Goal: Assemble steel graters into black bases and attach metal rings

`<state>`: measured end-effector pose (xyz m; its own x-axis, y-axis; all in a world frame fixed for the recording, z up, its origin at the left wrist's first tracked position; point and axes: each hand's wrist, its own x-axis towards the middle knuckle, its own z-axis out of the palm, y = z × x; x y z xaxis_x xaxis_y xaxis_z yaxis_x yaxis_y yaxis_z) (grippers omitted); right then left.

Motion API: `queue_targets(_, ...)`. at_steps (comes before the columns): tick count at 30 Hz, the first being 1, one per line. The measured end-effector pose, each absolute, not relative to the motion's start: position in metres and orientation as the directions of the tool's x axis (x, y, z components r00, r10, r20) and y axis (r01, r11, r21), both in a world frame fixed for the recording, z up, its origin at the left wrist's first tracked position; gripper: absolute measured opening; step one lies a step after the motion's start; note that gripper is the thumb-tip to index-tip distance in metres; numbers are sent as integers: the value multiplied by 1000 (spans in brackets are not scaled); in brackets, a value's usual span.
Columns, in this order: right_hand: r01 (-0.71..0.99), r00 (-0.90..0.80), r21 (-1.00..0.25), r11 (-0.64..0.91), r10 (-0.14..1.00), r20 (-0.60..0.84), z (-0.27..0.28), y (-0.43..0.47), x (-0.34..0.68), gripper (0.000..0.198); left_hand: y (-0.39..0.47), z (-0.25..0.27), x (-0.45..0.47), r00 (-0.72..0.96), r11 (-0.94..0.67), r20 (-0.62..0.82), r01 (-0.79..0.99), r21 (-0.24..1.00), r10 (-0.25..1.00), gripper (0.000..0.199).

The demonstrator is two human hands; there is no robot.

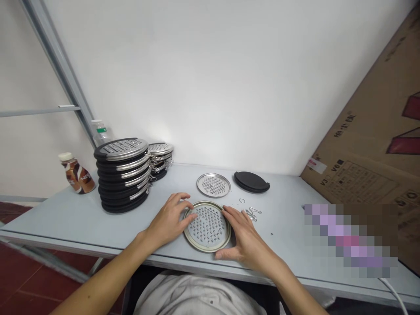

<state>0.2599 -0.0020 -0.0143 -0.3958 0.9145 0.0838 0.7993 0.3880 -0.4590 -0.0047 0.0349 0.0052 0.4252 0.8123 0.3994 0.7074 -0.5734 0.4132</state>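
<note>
A round metal grater disc lies near the table's front edge between my two hands, its perforated face up. My left hand grips the left rim, thumb and curled fingers at the edge. Around the right rim my right hand is curved, fingers at the upper edge and thumb at the lower right. Just behind, a second grater disc rests flat with raised teeth showing. To its right lies a round black holder. Small wire clips and a thin ring are scattered beyond my right fingers.
A tall stack of black-rimmed graters stands at left, with a shorter stack behind it. Farther left are a brown drink bottle and a clear bottle. A large cardboard box leans at right, near a pixelated patch and a white cable.
</note>
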Motion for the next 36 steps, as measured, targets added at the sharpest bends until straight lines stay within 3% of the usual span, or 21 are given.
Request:
queue_targets(8,792,-342,-482,375,926,160,-19,-3,259,83,34,-2,-4,371,-520,405,773,364,835,12)
queue_targets(13,805,-347,-463,371,927,140,-16,-4,258,84,31,0,-1,347,-474,362,802,364,865,16)
queue_targets(24,809,-340,-464,362,931,134,-13,-4,257,76,34,-8,-1,326,-452,322,739,499,889,15)
queue_targets(36,802,-326,-481,353,935,141,-12,-8,257,69,32,-8,-1,378,-520,365,701,488,851,21)
